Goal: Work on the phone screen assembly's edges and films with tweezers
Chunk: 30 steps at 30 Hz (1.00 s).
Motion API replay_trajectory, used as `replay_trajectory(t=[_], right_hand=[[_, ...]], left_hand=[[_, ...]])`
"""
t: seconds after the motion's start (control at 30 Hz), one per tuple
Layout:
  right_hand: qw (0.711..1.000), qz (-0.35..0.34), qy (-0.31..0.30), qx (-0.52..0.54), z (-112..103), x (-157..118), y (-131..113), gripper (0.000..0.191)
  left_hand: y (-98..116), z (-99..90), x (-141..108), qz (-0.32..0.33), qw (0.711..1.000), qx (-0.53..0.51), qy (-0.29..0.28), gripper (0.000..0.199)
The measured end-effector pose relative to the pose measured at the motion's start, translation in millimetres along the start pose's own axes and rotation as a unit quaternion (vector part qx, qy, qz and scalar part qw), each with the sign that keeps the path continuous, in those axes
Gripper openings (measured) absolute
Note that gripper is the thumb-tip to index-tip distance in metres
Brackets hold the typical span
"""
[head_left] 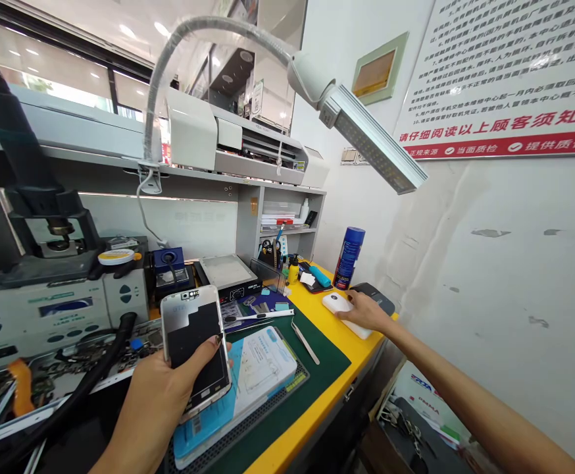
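My left hand [169, 388] is closed round a phone screen panel [196, 345] with a pale rim and a mostly black inner face, tilted up towards me. Below and behind the panel lies a blue and white flat box [262, 359] on a dark perforated tray [301, 378]. Out to the right, my right hand [364, 311] grips a white rounded flat case [335, 303] by its edges, on the yellow table [312, 304]. Just beyond that hand lies a dark grey flat object [377, 297], and a blue spray can [349, 258] stands upright close by.
Tweezers [305, 342] and a white-handled brush [262, 316] lie on the green mat [334, 361]. A soldering station [60, 316] and a black stand [35, 164] fill the left. A lamp [371, 138] hangs overhead. Circuit boards [95, 359] crowd the lower left.
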State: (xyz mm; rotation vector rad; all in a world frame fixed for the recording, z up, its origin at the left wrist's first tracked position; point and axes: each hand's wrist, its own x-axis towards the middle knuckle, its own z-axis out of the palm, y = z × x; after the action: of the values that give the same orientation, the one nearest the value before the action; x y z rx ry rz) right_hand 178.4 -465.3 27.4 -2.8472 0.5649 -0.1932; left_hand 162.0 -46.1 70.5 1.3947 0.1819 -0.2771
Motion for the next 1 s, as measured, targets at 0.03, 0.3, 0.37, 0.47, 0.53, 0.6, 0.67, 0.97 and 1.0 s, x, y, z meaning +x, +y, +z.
replay_trajectory(t=[0.03, 0.3, 0.37, 0.47, 0.53, 0.6, 0.67, 0.97, 1.0], right_hand=[[1.0, 0.002, 0.007, -0.009, 0.3, -0.9, -1.1, 0.035], [0.998, -0.01, 0.022, -0.06, -0.2, -7.8, -11.5, 0.034], [0.998, -0.015, 0.021, -0.065, -0.9, -7.1, -11.6, 0.034], [0.997, -0.023, 0.019, -0.07, -2.7, -3.8, -10.6, 0.034], [0.997, -0.024, 0.015, -0.073, -4.7, -1.3, -9.7, 0.034], [0.997, -0.022, 0.01, -0.076, -8.4, -0.6, -9.5, 0.033], [0.997, -0.025, 0.007, -0.078, -13.8, -3.4, -11.8, 0.033], [0.988, -0.146, -0.041, 0.02, 8.0, -54.7, -86.1, 0.028], [0.987, -0.148, -0.055, 0.035, 16.4, -58.6, -95.2, 0.026]], left_hand=[[-0.5, -0.3, 0.0, 0.0, 1.0, -0.001, -0.006, 0.049], [-1.4, -2.9, -0.4, 0.01, 1.0, -0.004, -0.025, 0.045], [0.4, -3.3, -0.9, 0.013, 1.0, 0.002, -0.026, 0.045], [2.9, -3.1, -1.9, 0.02, 1.0, 0.012, -0.018, 0.043], [3.7, -2.5, -2.8, 0.027, 0.999, 0.012, -0.016, 0.041], [3.9, -1.7, -3.6, 0.029, 0.999, 0.013, -0.02, 0.039], [4.1, -1.0, -4.1, 0.029, 0.999, 0.008, -0.028, 0.037], [6.4, -0.7, -1.7, 0.021, 0.998, -0.029, -0.042, 0.037], [5.7, -1.5, -0.7, 0.02, 0.998, -0.033, -0.045, 0.037]])
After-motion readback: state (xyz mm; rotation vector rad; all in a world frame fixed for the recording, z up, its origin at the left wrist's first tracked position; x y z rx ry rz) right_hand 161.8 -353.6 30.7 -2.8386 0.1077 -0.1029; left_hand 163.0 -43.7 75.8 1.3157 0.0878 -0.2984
